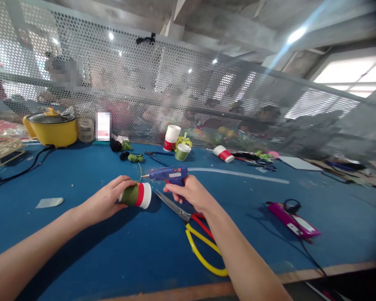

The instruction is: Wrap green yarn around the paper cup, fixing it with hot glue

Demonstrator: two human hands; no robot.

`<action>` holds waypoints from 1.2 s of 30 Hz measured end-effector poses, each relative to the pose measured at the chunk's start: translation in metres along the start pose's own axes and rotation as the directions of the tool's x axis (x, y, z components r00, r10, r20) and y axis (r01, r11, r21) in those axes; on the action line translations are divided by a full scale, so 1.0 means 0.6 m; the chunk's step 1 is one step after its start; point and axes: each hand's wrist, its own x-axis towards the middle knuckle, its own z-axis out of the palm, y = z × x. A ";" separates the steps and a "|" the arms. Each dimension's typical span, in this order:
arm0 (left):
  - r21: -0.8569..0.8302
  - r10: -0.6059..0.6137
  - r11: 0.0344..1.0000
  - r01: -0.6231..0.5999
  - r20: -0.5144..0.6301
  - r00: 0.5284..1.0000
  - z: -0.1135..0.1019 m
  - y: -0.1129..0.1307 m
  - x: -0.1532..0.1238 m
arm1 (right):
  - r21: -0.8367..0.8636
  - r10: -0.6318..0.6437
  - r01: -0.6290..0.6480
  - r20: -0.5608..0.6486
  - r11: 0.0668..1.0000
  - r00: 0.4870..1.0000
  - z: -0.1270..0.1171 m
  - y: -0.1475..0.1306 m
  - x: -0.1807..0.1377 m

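Observation:
My left hand [121, 192] is wrapped round a paper cup [146, 195] lying on its side, its white rim to the right. Green yarn [130, 195] covers the cup's left part, beside a red band. A thin strand runs up from the cup to a green yarn ball [135, 158]. My right hand [191, 192] grips a blue hot glue gun [172, 174], a finger near its trigger. Its nozzle points left, just above the cup; whether it touches cannot be made out. Large scissors [207, 259] with red and yellow handles lie under my right forearm.
At the back left stands a yellow electric pot [53, 129] with a cord. White-and-red cups [173, 133] and a green wrapped cup [182, 152] stand near the mesh partition [128, 75]. A long glue stick [241, 173] lies behind the gun, a purple device [293, 221] to the right.

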 end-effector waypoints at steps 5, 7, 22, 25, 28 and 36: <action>-0.013 0.000 1.000 0.000 0.005 1.000 -0.002 0.001 0.001 | -0.161 -0.003 0.003 -0.005 0.987 1.000 0.004 -0.007 -0.007; -0.010 0.006 1.000 -0.006 0.006 1.000 -0.002 0.001 0.001 | -0.192 -0.006 0.004 -0.008 0.981 1.000 0.006 -0.008 -0.008; -0.016 0.029 0.999 -0.029 -0.001 1.000 -0.005 0.000 0.001 | -0.326 0.058 -0.069 -0.042 0.943 0.997 0.014 -0.025 -0.020; -0.021 0.030 0.999 -0.030 -0.001 1.000 -0.005 -0.001 0.000 | -0.313 0.041 -0.047 -0.024 0.949 0.999 0.014 -0.024 -0.021; -0.024 0.040 0.999 -0.040 -0.015 0.999 -0.003 -0.002 -0.001 | -0.313 0.036 -0.043 -0.026 0.949 0.999 0.014 -0.023 -0.022; -0.004 0.022 1.000 -0.022 0.005 1.000 -0.005 -0.004 0.000 | -0.344 0.048 -0.053 -0.024 0.938 0.999 0.013 -0.027 -0.026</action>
